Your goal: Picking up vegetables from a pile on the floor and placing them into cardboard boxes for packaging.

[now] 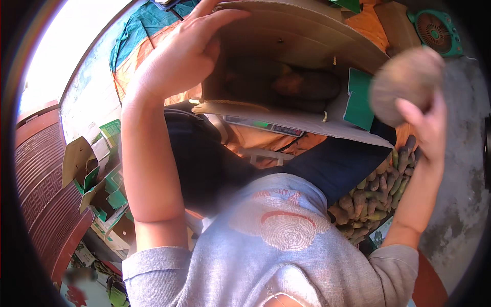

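Observation:
My right hand [429,120] is raised at the right, its fingers closed around a thick, rounded brown tuber [399,84], both blurred by motion. A large cardboard box [302,33] stands open in front of me, with several dark brown tubers [307,84] in its shaded inside. At the box's upper left corner is my left hand [186,53], fingers stretched out along the rim; whether it presses on the cardboard I cannot tell.
Beside my right leg lies a heap of long brown tubers [373,199]. A digital scale [263,125] shows below the box. Folded green cartons [102,194] stand at the left. A green fan [434,33] is at the far right, and orange sheeting [365,25] lies behind the box.

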The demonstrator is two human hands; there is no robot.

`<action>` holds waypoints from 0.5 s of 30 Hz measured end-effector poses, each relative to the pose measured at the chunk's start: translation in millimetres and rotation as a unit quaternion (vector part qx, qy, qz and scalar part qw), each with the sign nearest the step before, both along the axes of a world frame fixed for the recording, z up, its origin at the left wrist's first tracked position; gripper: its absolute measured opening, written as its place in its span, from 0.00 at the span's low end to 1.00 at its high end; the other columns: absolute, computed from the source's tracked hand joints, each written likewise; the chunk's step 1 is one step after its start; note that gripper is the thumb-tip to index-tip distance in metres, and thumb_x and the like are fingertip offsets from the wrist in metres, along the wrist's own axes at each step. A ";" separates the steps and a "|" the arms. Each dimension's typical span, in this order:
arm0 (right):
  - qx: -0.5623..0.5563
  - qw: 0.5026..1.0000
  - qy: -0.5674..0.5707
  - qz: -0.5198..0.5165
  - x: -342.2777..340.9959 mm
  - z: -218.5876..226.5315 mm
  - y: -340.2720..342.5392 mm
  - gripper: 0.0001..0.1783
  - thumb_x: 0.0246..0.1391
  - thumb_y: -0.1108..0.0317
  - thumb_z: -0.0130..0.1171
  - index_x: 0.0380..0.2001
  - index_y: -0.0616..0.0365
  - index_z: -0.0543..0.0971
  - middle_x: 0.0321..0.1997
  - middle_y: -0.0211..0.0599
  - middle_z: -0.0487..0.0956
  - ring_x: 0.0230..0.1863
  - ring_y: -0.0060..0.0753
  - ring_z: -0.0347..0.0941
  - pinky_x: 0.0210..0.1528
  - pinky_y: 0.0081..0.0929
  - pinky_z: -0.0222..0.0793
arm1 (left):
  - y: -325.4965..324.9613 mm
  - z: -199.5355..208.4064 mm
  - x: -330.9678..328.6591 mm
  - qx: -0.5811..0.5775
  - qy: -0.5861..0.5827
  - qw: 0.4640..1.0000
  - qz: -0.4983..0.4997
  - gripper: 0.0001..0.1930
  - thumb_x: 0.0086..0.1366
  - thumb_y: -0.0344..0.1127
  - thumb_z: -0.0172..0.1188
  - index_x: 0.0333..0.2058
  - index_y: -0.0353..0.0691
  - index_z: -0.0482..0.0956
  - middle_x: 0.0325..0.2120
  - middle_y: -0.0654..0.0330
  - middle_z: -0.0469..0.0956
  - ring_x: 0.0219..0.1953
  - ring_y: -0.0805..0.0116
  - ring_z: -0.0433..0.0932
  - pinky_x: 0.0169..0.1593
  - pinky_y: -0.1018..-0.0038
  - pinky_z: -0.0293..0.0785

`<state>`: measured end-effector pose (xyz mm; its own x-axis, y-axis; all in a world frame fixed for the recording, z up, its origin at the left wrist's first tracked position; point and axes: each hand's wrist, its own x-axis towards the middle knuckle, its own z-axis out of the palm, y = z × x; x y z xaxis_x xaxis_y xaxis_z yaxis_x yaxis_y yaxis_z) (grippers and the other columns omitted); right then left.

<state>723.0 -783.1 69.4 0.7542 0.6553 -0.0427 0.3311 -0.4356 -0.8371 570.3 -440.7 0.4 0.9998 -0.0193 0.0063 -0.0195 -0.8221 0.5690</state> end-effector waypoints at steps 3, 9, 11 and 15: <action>-0.114 0.966 -0.040 0.228 3.4 -38.2 77.3 0.33 0.44 0.60 0.70 0.52 0.62 0.72 0.43 0.47 0.81 0.45 0.40 0.80 0.50 0.37 0.73 | 1.4 14.0 -1.5 -0.033 0.048 0.998 0.020 0.30 0.56 0.17 0.50 0.60 0.36 0.69 0.66 0.44 0.58 0.68 0.46 0.59 0.69 0.62 0.58; -0.420 0.831 -0.027 0.363 -9.6 -133.4 168.4 0.40 0.46 0.45 0.66 0.53 0.67 0.71 0.46 0.62 0.80 0.51 0.61 0.77 0.54 0.46 0.73 | 7.3 -11.1 -4.3 -0.030 -0.092 0.995 0.030 0.36 0.52 0.10 0.46 0.59 0.47 0.74 0.66 0.61 0.65 0.62 0.59 0.71 0.53 0.70 0.76; -0.416 0.830 -0.011 0.371 -6.9 -165.6 184.2 0.42 0.47 0.43 0.65 0.55 0.67 0.70 0.47 0.62 0.80 0.51 0.61 0.77 0.54 0.46 0.73 | 7.3 -11.3 -2.4 -0.052 -0.076 0.995 0.034 0.36 0.52 0.10 0.46 0.59 0.47 0.74 0.67 0.62 0.64 0.62 0.59 0.71 0.53 0.69 0.77; -0.392 0.848 -0.013 0.358 -7.7 -207.7 196.1 0.47 0.50 0.37 0.63 0.60 0.68 0.68 0.48 0.61 0.80 0.53 0.59 0.77 0.55 0.46 0.73 | 6.2 -5.2 -1.3 -0.079 -0.040 0.995 0.046 0.36 0.52 0.11 0.45 0.60 0.47 0.74 0.66 0.61 0.64 0.63 0.59 0.70 0.52 0.69 0.77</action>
<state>715.3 -587.0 -138.3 0.1828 0.7233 -0.6659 0.7585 -0.5347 -0.3726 569.0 -434.5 -4.8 0.9935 0.0791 0.0817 0.0007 -0.7231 0.6908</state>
